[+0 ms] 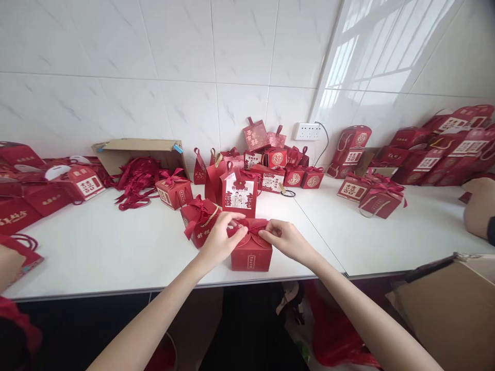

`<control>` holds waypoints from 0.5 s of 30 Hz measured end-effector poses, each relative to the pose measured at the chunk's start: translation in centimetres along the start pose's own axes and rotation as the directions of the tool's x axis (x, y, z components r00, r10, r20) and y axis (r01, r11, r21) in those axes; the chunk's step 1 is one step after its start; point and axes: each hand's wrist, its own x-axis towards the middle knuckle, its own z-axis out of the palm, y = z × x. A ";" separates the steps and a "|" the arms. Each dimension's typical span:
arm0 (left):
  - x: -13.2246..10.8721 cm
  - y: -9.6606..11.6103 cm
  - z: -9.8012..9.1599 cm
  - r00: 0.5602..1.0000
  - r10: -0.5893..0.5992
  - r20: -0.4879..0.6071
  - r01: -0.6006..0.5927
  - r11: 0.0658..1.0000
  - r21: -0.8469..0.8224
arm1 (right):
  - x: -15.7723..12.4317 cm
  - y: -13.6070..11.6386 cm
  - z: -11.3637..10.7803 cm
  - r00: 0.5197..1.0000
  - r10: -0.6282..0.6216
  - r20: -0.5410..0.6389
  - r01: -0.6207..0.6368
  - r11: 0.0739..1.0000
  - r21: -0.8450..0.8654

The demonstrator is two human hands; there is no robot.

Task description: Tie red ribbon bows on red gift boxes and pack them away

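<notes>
A red gift box [261, 259] with gold lettering stands upright near the front edge of the white table, a red ribbon [253, 226] across its top. From the left, my left hand [222, 234] pinches the ribbon between thumb and fingers. Opposite it, my right hand [288, 238] grips the ribbon's other side, fingers closed. Just behind my left hand leans another red box [197, 226] with a bow and a twisted cord handle. A red bag with a printed couple [240, 198] stands right behind the box.
An open cardboard box [141, 146] spills loose red ribbons [135, 180] at the back left. Finished-looking bowed boxes [381, 202] sit to the right, with stacked red boxes [429, 154] behind. A large carton [452, 304] is at lower right. Another person's arm [479, 208] shows at the right edge.
</notes>
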 end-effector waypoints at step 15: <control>-1.0 -1.9 -0.6 0.952 -0.158 0.262 0.257 0.877 -0.405 | 1.1 2.6 0.0 0.961 0.026 0.275 -0.205 0.735 0.647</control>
